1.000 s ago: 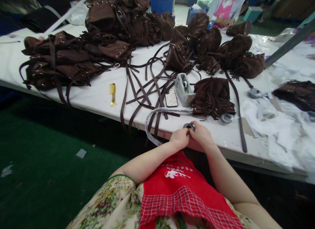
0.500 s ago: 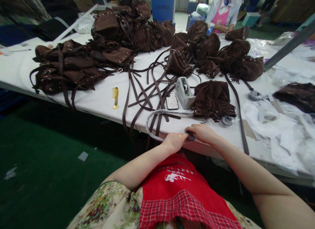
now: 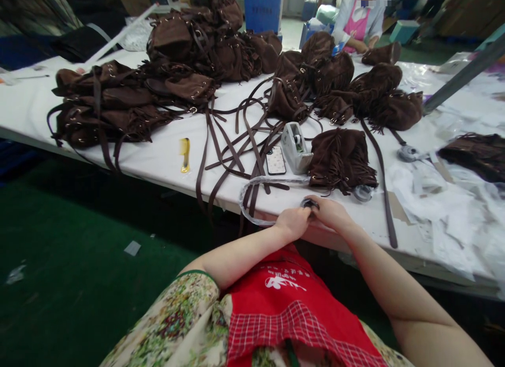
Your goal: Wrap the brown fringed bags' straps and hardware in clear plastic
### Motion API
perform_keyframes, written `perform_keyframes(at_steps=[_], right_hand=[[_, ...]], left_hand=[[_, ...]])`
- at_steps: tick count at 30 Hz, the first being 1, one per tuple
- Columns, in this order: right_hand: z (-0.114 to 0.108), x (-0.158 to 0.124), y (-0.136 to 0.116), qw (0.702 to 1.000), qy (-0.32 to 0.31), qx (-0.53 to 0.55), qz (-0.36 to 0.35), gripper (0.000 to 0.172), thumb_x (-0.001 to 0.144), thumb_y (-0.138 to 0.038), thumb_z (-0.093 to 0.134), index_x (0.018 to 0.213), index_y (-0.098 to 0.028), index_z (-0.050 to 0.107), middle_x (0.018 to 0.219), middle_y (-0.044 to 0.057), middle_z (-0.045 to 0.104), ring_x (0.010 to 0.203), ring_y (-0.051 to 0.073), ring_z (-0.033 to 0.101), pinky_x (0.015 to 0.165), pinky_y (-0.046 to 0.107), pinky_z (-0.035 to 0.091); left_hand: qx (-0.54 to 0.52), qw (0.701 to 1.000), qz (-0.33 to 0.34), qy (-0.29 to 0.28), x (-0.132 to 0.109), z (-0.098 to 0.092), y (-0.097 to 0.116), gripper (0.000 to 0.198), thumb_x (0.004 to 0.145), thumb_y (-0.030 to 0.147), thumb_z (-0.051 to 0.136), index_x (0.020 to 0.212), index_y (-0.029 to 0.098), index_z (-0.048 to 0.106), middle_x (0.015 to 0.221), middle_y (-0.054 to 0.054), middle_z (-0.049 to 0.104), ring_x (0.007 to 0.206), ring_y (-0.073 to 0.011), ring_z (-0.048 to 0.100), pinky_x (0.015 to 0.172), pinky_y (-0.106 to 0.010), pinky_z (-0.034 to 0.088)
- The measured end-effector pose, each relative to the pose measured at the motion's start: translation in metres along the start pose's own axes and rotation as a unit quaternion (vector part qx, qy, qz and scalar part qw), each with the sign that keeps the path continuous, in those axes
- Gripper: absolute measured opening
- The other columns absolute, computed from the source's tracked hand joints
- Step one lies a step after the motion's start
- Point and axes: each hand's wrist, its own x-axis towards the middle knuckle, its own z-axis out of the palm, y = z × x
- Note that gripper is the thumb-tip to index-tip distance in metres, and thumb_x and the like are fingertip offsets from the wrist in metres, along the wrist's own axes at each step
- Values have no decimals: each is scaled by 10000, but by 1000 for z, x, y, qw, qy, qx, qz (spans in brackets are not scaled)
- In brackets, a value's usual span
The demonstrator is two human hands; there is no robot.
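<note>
At the table's front edge, my left hand [image 3: 294, 223] and my right hand [image 3: 330, 213] meet, both closed around a small dark coil of plastic-wrapped strap [image 3: 310, 203]. A loose length of the wrapped strap [image 3: 242, 197] loops left from my hands, then back to a dark brown fringed bag [image 3: 342, 159]. That bag lies just beyond my right hand, with a second wrapped coil [image 3: 363, 191] at its lower right. My fingertips are partly hidden. Behind the strap stand a grey tape dispenser [image 3: 294, 151] and a phone in a pale patterned case [image 3: 275, 160].
Brown bags are heaped at the left [image 3: 114, 106] and the back right [image 3: 333, 77]; loose brown straps [image 3: 236, 151] spread between them. A yellow comb [image 3: 185, 155] lies left. Crumpled white wrapping [image 3: 453, 214] covers the right side, below a slanted metal pole [image 3: 465, 72]. A co-worker [image 3: 359, 25] sits opposite.
Both hands have shifted slightly, my left one to the right and upward, with the coil turned up between them. The strap's loop has drawn a little to the right.
</note>
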Motion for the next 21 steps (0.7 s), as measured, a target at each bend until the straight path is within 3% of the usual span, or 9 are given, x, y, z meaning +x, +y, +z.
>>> perform_keyframes(at_steps=[3,7,12,14,17,21], right_hand=[[-6,6,13,999,-13,-37,-32,431,875,-271,436,1292,-283,546,1005,72,721,833,228,656,712,296,413],[-10,11,22,987,-22,-74,-142,439,877,-237,448,1300,-308,540,1030,67,716,868,219,650,762,301,400],[-13,10,21,973,-40,-76,-216,445,870,-199,460,1288,-322,546,979,62,720,890,214,646,767,291,393],[-12,8,18,982,-25,-62,-174,414,888,-257,454,1292,-275,541,1026,84,710,904,225,647,775,299,399],[-6,4,10,998,-5,-35,-42,440,903,-379,436,1283,-178,532,1007,134,709,868,250,655,739,309,412],[7,-2,-1,999,19,7,45,384,920,-335,385,1246,-223,555,1002,109,715,869,236,656,696,291,413]], left_hand=[[50,997,47,18,-3,-5,-12,313,948,326,377,1202,213,522,954,-95,667,833,-247,668,716,-355,523],[96,990,105,14,-7,-12,-31,363,956,272,368,1308,239,450,951,-92,670,833,-229,668,698,-325,514],[106,984,141,-11,-1,-16,-32,277,951,249,379,1158,190,553,956,-101,668,845,-210,664,737,-312,516],[99,986,132,-9,2,-12,-23,247,946,226,376,1058,151,583,925,-116,664,823,-212,665,729,-320,523],[91,992,90,10,6,2,-6,228,930,160,363,1003,121,575,869,-117,658,778,-213,666,678,-321,532],[102,993,43,50,10,17,7,251,915,110,331,1037,110,551,855,-108,650,731,-210,664,607,-306,523]])
